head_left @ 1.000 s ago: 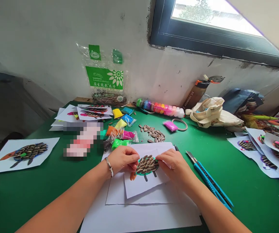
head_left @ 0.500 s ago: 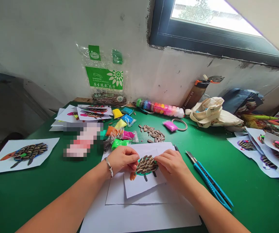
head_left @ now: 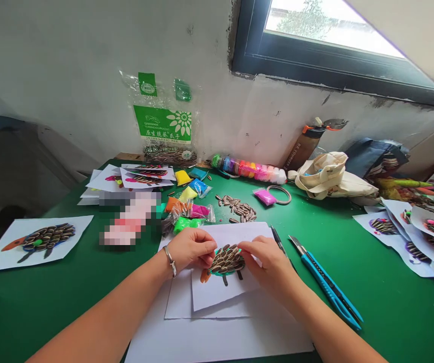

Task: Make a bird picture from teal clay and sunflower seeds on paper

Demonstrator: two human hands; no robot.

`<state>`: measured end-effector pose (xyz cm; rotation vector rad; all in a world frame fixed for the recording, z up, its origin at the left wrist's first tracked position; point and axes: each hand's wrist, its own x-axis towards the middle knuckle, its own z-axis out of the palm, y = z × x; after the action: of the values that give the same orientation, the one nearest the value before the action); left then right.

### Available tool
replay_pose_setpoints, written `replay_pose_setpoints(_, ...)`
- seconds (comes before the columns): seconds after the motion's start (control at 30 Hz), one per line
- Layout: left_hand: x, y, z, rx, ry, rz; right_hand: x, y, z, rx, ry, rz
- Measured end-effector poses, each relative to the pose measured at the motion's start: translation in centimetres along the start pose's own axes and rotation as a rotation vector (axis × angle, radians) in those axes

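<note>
A small white card (head_left: 209, 297) lies on larger white sheets (head_left: 164, 343). On it is a bird figure (head_left: 227, 260) with overlapping sunflower seeds, a turquoise edge, an orange head and dark legs. My left hand (head_left: 195, 248), with a silver bracelet at the wrist, is closed at the figure's upper left, thumb against fingers; what it pinches is hidden. My right hand (head_left: 264, 256) has its thumb and index finger together at the figure's upper right edge, and anything between them is too small to make out.
Loose seeds (head_left: 244, 209) and clay packets (head_left: 188, 209) lie behind the sheets. A blue cutter and tweezers (head_left: 330, 285) are at the right, near a black pen (head_left: 279, 239). Finished seed pictures (head_left: 46, 241) lie on both sides.
My right hand has shifted slightly left along the figure's upper right edge, uncovering more of the black pen. My left hand stays nearly in place.
</note>
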<state>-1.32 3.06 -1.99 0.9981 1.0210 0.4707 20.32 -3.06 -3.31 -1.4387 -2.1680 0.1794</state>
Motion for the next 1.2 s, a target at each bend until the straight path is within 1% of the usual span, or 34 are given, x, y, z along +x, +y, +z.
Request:
replay_pose_setpoints(0.07,0.0,0.0,0.0,-0.002,0.003,0.000,-0.1,0.4,0.0,0.035,0.022,0.048)
replay_pose_setpoints(0.2,0.0,0.0,0.0,-0.007,0.006,-0.005,-0.1,0.7,-0.3,0.057,0.036,0.063)
replay_pose_setpoints(0.33,0.1,0.0,0.0,-0.008,0.005,-0.005,0.0,0.2,-0.8,0.070,-0.068,0.074)
replay_pose_setpoints(0.4,0.2,-0.1,0.0,-0.009,0.008,-0.002,0.0,0.2,-1.1,0.103,-0.083,0.066)
replay_pose_setpoints(0.53,-0.1,0.2,0.0,-0.008,0.011,0.000,-0.3,1.1,-1.5,0.175,0.036,0.137)
replay_pose_setpoints(0.63,-0.5,0.6,0.2,-0.003,0.014,0.015,-0.4,1.4,-1.6,0.206,0.093,0.179)
replay_pose_setpoints(0.73,-1.1,0.9,0.5,-0.016,-0.012,0.009,0.1,0.2,-1.7,0.246,0.104,0.138)
replay_pose_setpoints(0.83,-1.7,1.0,1.0,-0.047,-0.048,0.007,1.0,-2.2,-2.0,0.285,0.097,0.094)
replay_pose_setpoints(0.93,-2.2,1.0,1.7,-0.063,-0.099,0.051,2.2,-4.5,-2.1,0.252,0.093,0.062)
replay_pose_setpoints(1.0,-2.6,1.1,2.1,-0.065,-0.113,0.068,2.8,-5.6,-2.0,0.224,0.079,0.061)
replay_pose_setpoints(1.1,-2.9,1.2,2.7,-0.088,-0.089,0.061,3.3,-6.4,-1.5,0.228,0.093,0.091)
replay_pose_setpoints(1.2,-3.0,1.3,2.8,-0.110,-0.073,0.035,3.1,-6.1,-0.8,0.297,0.146,0.106)
